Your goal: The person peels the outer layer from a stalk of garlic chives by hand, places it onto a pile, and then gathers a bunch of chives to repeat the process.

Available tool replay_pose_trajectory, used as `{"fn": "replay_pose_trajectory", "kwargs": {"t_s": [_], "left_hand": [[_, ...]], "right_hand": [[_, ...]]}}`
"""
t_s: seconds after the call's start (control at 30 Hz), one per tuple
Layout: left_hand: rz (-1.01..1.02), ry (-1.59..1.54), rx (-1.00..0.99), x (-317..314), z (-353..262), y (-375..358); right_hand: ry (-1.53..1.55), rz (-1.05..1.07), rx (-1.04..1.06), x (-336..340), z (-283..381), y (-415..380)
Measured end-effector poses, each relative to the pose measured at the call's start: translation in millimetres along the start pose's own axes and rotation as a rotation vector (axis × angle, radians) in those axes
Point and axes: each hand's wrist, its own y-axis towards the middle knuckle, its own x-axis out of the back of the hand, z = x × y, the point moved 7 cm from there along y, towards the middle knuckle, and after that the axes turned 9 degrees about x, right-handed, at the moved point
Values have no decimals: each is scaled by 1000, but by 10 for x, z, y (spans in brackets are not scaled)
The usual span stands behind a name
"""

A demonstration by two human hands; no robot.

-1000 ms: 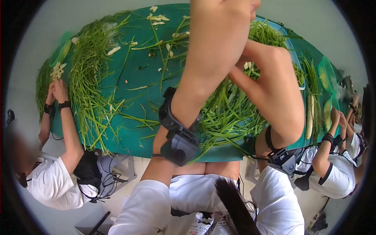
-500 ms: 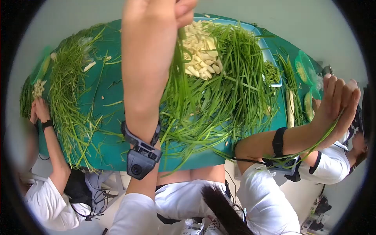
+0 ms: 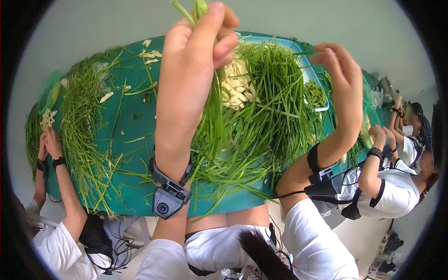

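My left hand (image 3: 198, 46) is raised at the top middle, closed round a bunch of green chives (image 3: 200, 8). The stalk ends stick up above my fingers, and the leaves hang below my hand. To the right, my right hand (image 3: 343, 65) is bent inward over the tray's right side, its fingers curled together at the end of a thin green blade. Between my hands lies a large heap of long chives (image 3: 280, 88), spread over the tray and table. Pale cream pieces (image 3: 237, 86), like peeled garlic cloves, are piled beside it, partly behind my left hand.
A light blue tray (image 3: 305, 70) holds chopped green bits (image 3: 316, 94) in its corner. More long greens (image 3: 79, 112) cover the green table (image 3: 135, 114) at left. Co-workers' hands (image 3: 50, 142) work at the left edge; other people sit at right near green baskets (image 3: 369, 122).
My right hand has swung from the far right inward and up toward the tray; the long blade trailing from it no longer hangs along my forearm. My left hand appears lower, still holding its bunch.
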Motion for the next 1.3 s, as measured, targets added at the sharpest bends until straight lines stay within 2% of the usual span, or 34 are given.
{"fn": "replay_pose_trajectory", "kwargs": {"t_s": [0.13,0.17,0.2,0.27,0.3,0.4,0.47,0.53,0.6,0.67,0.83,0.93,1.03,1.1,1.3], "left_hand": [[125,-98,81,-129,40,-9],[219,-63,148,-171,85,-15],[220,-61,147,-176,78,-32],[369,-93,403,-305,238,-130],[415,-60,418,-353,244,-135],[399,-105,388,-410,218,-141],[421,-105,397,-448,222,-144],[440,-108,416,-460,231,-162],[550,-40,386,-516,197,-209],[555,-51,411,-534,212,-230],[492,-42,473,-484,230,-201],[559,-3,442,-459,181,-202],[580,19,415,-455,159,-200],[401,28,459,-374,207,-161],[466,104,309,-417,141,-163]], "right_hand": [[178,233,31,-393,577,-51],[261,210,46,-436,668,-63],[342,189,58,-466,734,-75],[379,169,46,-491,801,-103],[418,151,37,-475,809,-110],[324,225,-33,-476,746,-111],[358,166,-54,-467,724,-101],[377,97,25,-433,735,-60],[348,77,44,-407,705,-50],[252,131,97,-424,700,-58],[255,115,84,-515,749,-73],[258,139,87,-522,801,-74],[336,111,115,-531,805,-77],[348,150,105,-574,799,-83],[518,129,113,-511,796,-57]]}}
